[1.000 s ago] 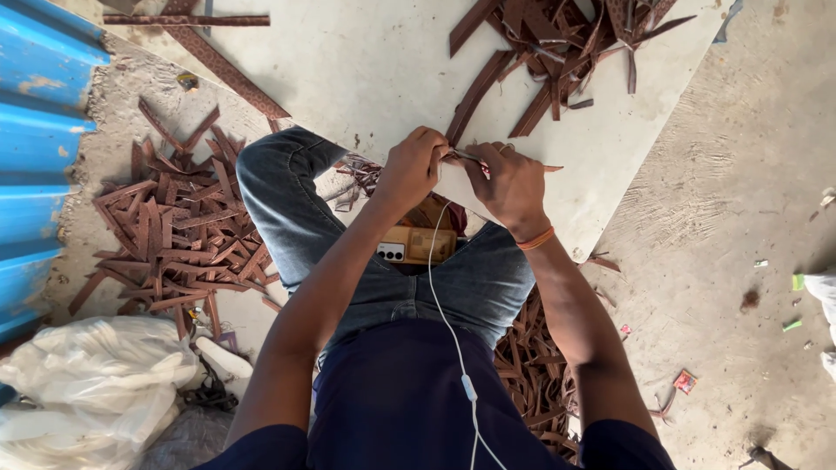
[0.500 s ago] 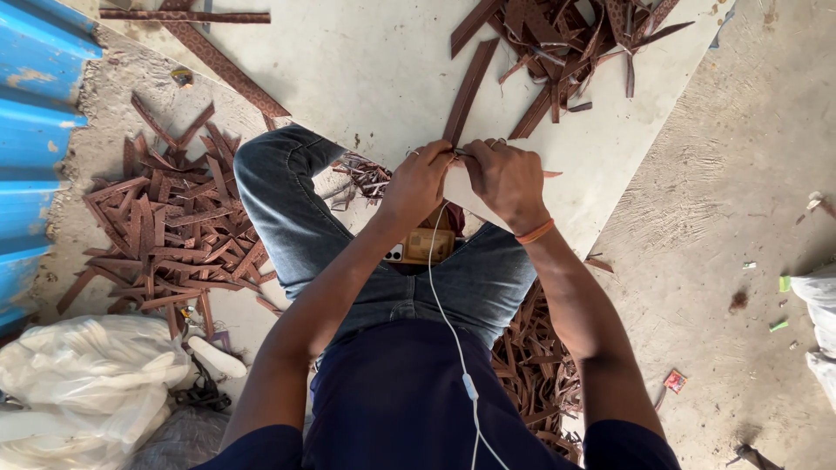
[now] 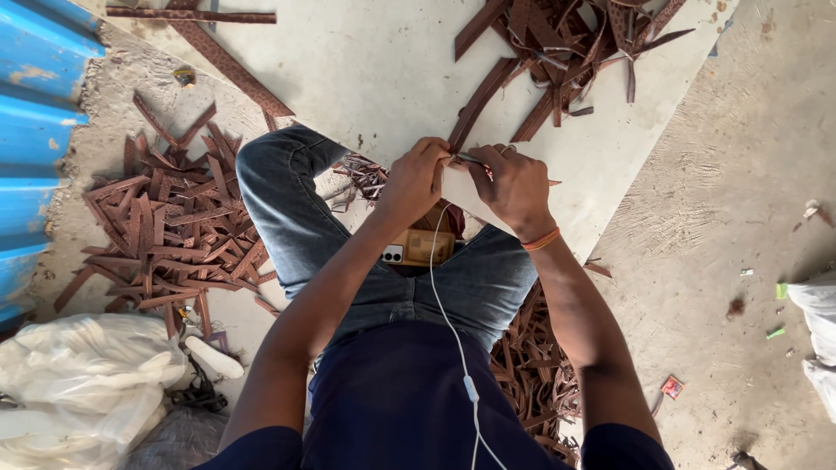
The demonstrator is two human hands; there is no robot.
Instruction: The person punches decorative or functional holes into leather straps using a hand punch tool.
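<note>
I sit on the floor in blue jeans with both hands raised close together above my lap. My left hand (image 3: 416, 181) pinches one end of a thin brown strip (image 3: 468, 158). My right hand (image 3: 515, 187), with an orange band on the wrist, grips the same strip from the other side; whether it also holds a small tool is unclear. A phone (image 3: 418, 248) in a tan case lies on my lap, with a white earphone cable (image 3: 453, 335) running up from it.
A pile of brown strips (image 3: 170, 231) lies at my left knee. More strips (image 3: 566, 43) are heaped on the pale board (image 3: 374, 61) ahead. Cut scraps (image 3: 531, 370) lie by my right thigh. A blue corrugated sheet (image 3: 35, 130) stands at left, white plastic bags (image 3: 78, 383) bottom left.
My hands have drawn closer together on the strip and shifted slightly away from me. The view has tilted a little.
</note>
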